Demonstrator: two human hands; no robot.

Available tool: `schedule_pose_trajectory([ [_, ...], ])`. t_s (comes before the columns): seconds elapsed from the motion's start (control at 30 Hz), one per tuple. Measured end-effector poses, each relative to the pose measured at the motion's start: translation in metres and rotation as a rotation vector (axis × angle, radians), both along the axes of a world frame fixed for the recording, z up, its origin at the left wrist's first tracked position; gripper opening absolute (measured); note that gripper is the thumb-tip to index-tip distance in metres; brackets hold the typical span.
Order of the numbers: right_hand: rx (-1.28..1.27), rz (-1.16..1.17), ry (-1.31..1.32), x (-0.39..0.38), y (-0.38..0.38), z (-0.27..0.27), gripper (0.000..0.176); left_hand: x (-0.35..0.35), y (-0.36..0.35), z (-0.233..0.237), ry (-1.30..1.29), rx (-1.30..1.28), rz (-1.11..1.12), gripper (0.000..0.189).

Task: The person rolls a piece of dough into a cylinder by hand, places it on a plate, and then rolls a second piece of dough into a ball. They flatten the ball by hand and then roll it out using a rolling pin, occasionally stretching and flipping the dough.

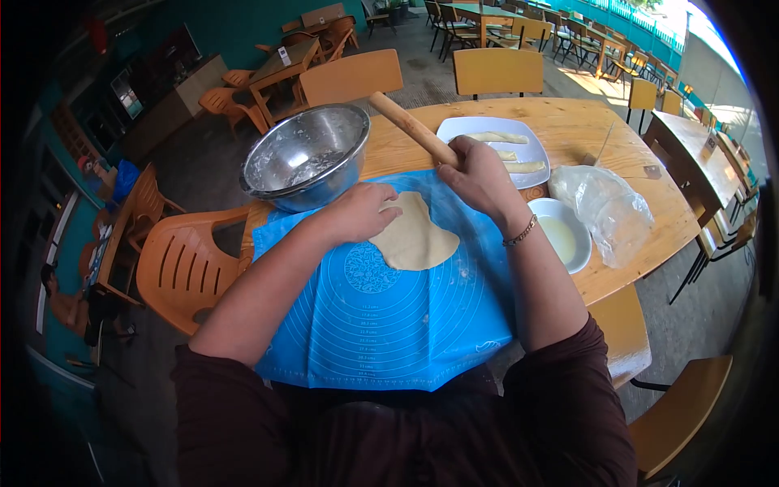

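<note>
A flattened, irregular sheet of dough lies on the blue silicone pastry mat, which is printed with circles. My left hand rests at the dough's upper left edge, its thumb and fingers apart. Held in my right hand is a wooden rolling pin, raised and tilted towards the far left; my fingers wrap its near end. Just beyond that hand, a white plate carries rolled dough strips.
A floury metal bowl stands behind my left hand. To the right are a white bowl of pale liquid and a clear plastic bag on the wooden table. Chairs surround it; a person sits far left.
</note>
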State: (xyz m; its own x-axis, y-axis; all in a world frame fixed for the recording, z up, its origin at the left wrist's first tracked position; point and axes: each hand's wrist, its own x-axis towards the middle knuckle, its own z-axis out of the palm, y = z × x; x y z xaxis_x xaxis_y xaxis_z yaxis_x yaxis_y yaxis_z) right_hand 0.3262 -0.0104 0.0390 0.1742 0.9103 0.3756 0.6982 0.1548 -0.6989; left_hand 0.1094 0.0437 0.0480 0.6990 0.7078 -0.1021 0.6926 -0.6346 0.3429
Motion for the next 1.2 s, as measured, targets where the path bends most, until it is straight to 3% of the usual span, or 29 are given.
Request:
schedule_pose_trajectory([
  [0.07,-0.059,0.082,0.081,0.0,0.0,0.003,0.034,-0.015,0.0,-0.019,0.014,0.078,0.027,0.054],
  [0.13,-0.073,0.119,0.068,-0.002,-0.004,0.007,0.037,-0.019,0.005,-0.029,0.226,0.081,0.117,0.063],
  [0.27,-0.115,0.126,0.0,-0.005,-0.022,0.021,0.036,-0.012,0.025,-0.03,0.184,0.039,0.289,0.066],
  [0.33,-0.102,0.139,-0.018,-0.003,-0.041,0.027,0.035,-0.008,0.035,-0.032,0.086,-0.113,0.355,0.058],
  [0.47,-0.129,0.138,-0.01,-0.008,-0.105,0.036,0.034,-0.003,0.048,-0.055,0.006,-0.037,0.364,0.044],
  [0.57,-0.257,0.197,0.166,-0.012,-0.142,0.024,0.031,0.0,0.05,-0.06,-0.06,-0.029,0.503,0.035],
  [0.63,-0.264,0.216,0.217,-0.01,-0.154,0.013,0.03,-0.001,0.045,-0.046,-0.164,-0.369,0.527,0.031],
  [0.77,-0.253,0.168,0.223,0.0,-0.16,-0.003,0.028,-0.008,0.018,-0.02,-0.366,-0.432,0.45,0.024],
  [0.83,-0.197,0.178,0.261,0.001,-0.162,-0.004,0.026,-0.009,0.009,-0.01,-0.28,-0.063,0.277,0.022],
  [0.97,-0.146,0.159,0.464,-0.002,-0.175,0.004,0.024,-0.005,-0.033,0.03,-0.401,-0.063,0.106,0.02],
  [1.03,-0.11,0.136,0.47,0.001,-0.18,0.007,0.025,0.001,-0.064,0.066,-0.539,-0.356,0.122,0.022],
  [1.2,0.048,0.087,0.591,-0.004,-0.192,0.026,0.026,0.019,-0.093,0.112,-0.822,-0.493,0.106,0.027],
])
